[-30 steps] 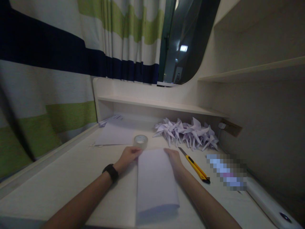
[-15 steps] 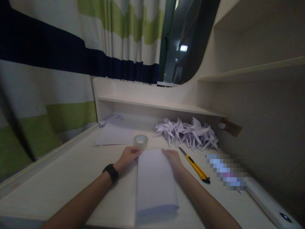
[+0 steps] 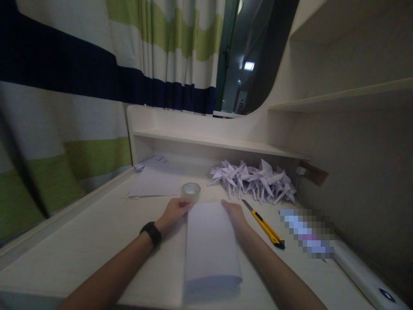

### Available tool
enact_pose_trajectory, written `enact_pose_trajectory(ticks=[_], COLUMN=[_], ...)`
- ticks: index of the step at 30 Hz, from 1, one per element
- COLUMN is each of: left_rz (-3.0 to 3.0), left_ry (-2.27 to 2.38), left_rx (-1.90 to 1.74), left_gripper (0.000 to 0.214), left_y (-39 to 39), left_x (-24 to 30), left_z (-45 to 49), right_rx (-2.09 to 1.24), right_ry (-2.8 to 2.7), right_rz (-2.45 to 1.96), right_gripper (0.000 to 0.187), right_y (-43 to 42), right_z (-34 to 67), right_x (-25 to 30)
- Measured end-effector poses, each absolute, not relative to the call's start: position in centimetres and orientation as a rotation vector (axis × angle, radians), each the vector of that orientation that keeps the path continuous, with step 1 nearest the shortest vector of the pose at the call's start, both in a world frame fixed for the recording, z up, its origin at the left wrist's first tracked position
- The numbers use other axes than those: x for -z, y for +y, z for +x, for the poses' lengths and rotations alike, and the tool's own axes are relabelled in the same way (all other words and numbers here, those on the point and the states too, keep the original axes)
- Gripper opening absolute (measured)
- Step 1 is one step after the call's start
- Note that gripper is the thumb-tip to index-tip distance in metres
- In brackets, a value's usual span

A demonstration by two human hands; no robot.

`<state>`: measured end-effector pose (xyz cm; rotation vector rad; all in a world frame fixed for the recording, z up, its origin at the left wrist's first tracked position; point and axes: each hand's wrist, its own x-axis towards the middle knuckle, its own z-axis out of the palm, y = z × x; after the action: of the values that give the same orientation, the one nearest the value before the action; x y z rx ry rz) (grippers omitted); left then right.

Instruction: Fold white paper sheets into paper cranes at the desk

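Observation:
A folded white sheet of paper (image 3: 209, 241) lies lengthwise on the pale desk (image 3: 106, 232) in front of me. My left hand (image 3: 172, 213), with a dark watch on its wrist, pinches the sheet's far left corner. My right hand (image 3: 235, 215) grips the far right corner, fingers pressed to the paper. The near end of the sheet is doubled over in a fold.
A roll of clear tape (image 3: 190, 190) sits just beyond the sheet. A yellow utility knife (image 3: 264, 226) lies to the right. A heap of folded paper shapes (image 3: 253, 181) sits at the back, loose sheets (image 3: 155, 181) at the back left, a white device (image 3: 364, 275) at the right edge.

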<state>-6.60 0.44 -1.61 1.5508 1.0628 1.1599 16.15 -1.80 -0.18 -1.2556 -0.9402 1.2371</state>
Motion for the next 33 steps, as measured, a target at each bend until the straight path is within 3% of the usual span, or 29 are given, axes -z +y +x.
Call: enact_pose_trajectory(ticks=[11, 22, 33], left_rz=[1.488, 1.529, 1.516], left_ry=[1.077, 1.138, 1.152], left_rx=[-1.259, -1.323, -1.286], left_gripper=[0.032, 0.031, 0.036], left_y=[0.6, 0.9, 1.0], left_x=[1.7, 1.6, 1.8], left_z=[-6.8, -7.1, -7.2], right_rx=[-1.239, -0.827, -0.809], right_ry=[-1.100, -1.332, -1.410], right_rz=[-1.174, -1.354, -1.395], right_gripper=[0.049, 0.051, 0.053], right_y=[-1.6, -1.2, -1.1], right_z=[16.1, 15.9, 16.4], right_x=[0.9, 0.9, 1.2])
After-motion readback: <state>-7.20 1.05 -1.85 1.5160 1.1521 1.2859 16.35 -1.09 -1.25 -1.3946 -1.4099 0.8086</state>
